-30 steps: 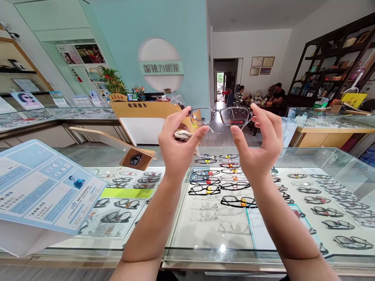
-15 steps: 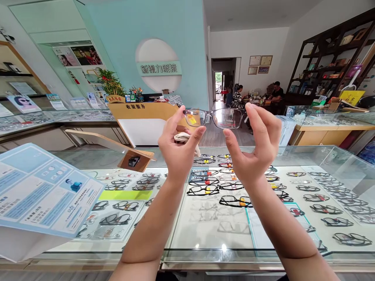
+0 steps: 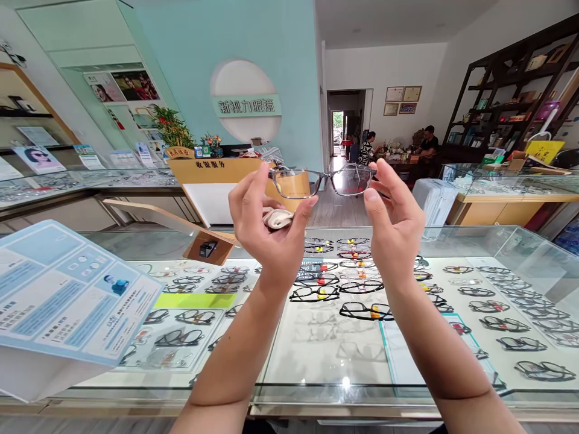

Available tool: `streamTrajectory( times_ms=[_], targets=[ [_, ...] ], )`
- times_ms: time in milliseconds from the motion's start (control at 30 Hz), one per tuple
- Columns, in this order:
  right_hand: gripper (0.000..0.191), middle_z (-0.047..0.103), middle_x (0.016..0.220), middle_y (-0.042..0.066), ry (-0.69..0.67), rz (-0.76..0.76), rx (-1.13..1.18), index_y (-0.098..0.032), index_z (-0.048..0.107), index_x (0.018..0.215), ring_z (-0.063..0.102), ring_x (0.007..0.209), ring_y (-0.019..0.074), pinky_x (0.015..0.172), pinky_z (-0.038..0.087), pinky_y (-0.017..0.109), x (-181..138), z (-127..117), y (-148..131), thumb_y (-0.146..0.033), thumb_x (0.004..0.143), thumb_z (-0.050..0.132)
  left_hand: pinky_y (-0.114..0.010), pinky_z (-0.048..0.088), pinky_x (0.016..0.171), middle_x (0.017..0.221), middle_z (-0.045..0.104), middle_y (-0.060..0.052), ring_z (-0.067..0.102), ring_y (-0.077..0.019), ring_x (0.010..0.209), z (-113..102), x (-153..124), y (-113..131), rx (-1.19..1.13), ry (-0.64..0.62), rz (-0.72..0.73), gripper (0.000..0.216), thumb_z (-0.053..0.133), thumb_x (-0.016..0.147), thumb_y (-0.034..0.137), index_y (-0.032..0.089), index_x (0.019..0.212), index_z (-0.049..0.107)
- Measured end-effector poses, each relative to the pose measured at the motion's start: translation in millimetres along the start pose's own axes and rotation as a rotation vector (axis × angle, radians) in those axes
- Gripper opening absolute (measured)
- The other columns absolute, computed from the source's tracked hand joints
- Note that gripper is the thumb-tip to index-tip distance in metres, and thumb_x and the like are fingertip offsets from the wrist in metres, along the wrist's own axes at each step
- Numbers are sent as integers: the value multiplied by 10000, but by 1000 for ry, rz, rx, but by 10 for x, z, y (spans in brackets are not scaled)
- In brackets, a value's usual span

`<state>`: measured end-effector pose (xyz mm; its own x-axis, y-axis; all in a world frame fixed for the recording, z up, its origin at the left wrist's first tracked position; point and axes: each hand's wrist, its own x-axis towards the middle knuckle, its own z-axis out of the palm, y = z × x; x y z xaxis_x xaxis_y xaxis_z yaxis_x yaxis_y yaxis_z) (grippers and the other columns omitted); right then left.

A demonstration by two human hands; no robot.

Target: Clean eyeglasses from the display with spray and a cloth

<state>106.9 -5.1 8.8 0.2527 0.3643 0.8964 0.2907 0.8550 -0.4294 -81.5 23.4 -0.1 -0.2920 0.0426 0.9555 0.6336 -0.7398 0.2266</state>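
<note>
A pair of eyeglasses [image 3: 324, 176] with a dark, thin frame and clear lenses is held up above the glass counter, slightly tilted. My left hand [image 3: 271, 235] pinches its left end between thumb and fingers. Tucked in that same hand is a rolled whitish cloth [image 3: 277, 218]. At the other end, my right hand [image 3: 397, 220] has its thumb and fingertips on the frame's right corner. The temples are mostly hidden by the lenses and fingers.
Below my arms, a glass display case [image 3: 316, 355] holds rows of eyeglasses [image 3: 314, 293]. A blue-and-white leaflet box [image 3: 76, 295] and a tilted wooden-framed mirror [image 3: 210, 248] stand at left. Further back are a cashier desk [image 3: 203, 202] and two seated people.
The eyeglasses have turned and tilted. My left hand has shifted a little left, and my right hand has drawn its fingers in at the frame's right end.
</note>
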Motion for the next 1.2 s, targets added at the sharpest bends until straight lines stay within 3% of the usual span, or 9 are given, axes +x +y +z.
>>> streamTrajectory(
  times_ms=[167,400,667,1000,1200],
  targets=[
    [357,791,1405,67,82,1,10,-359,786,1440,761,1246,263,1070,649,498,16,11,-27,-405,1125,625,-395,604,841,1514,641,-128,706,-238,1048,23,-1,22,-52,1,20,798,843,951,668,341,1629,577],
    [354,791,1371,86,141,8,10,-359,806,1415,767,1218,275,1045,660,526,2,40,-35,-451,1122,630,-379,609,786,1433,700,-114,684,-188,873,40,21,118,-29,51,-31,732,836,942,700,317,1537,652],
    [301,834,1234,62,208,33,-26,-337,858,1302,790,1143,267,1001,678,522,43,19,-42,-459,1096,676,-412,636,815,1489,682,-138,706,-210,932,48,-52,88,-69,9,-63,775,874,910,685,293,1542,654],
    [270,857,1212,57,157,133,122,-304,881,1215,773,917,202,864,680,426,75,-9,-60,-469,1053,740,-370,603,749,1491,694,-129,677,-179,858,47,-32,105,-73,-4,-70,708,865,935,638,299,1524,664],
    [284,858,1258,63,61,181,236,-307,860,1229,800,1005,210,773,680,374,99,-48,26,-491,1065,718,-379,595,756,1449,704,-110,657,-174,824,61,-22,109,-98,-4,-36,690,865,946,616,319,1536,666]
  ],
)
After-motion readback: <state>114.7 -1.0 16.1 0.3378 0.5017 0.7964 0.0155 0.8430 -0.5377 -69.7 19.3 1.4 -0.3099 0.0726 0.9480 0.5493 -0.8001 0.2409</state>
